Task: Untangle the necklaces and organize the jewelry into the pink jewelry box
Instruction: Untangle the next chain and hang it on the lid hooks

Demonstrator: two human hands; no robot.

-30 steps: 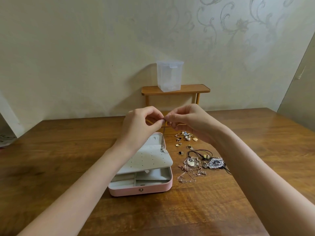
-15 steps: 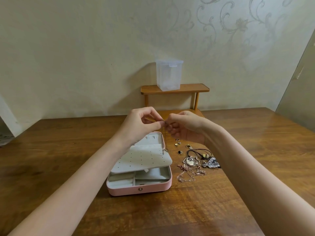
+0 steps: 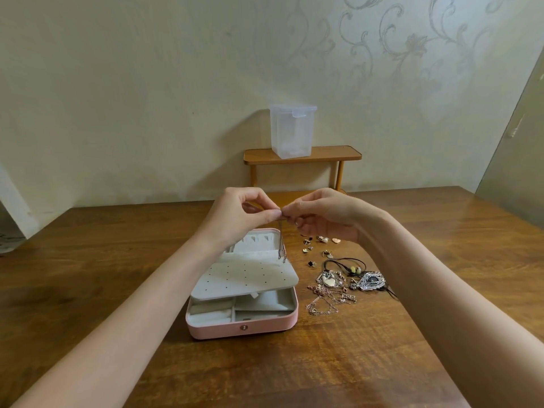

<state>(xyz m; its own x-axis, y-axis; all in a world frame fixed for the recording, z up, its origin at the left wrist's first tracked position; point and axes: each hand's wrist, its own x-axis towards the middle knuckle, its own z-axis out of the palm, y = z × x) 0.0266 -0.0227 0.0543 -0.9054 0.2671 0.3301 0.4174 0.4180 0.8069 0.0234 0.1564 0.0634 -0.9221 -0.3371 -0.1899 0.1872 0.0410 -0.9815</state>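
Observation:
The pink jewelry box [image 3: 241, 326] lies open on the wooden table, its white perforated insert [image 3: 250, 276] tilted over the lower compartments. Above its far right corner, my left hand [image 3: 238, 214] and my right hand [image 3: 321, 213] meet fingertip to fingertip, both pinching the top of a thin silver chain [image 3: 281, 245] that hangs down to the insert. To the right of the box lie tangled rose-gold necklaces [image 3: 326, 301], a black-cord necklace [image 3: 347, 263], a silver pendant [image 3: 369, 279] and several small earrings [image 3: 321, 242].
A small wooden shelf [image 3: 303, 156] stands against the wall at the table's far edge, with a translucent plastic container [image 3: 293, 131] on top. The wallpapered wall rises behind; a door or panel [image 3: 518, 136] is at the right.
Both hands stay pinched together on the chain over the box. The chain's hanging end has shifted slightly and the view has moved a little.

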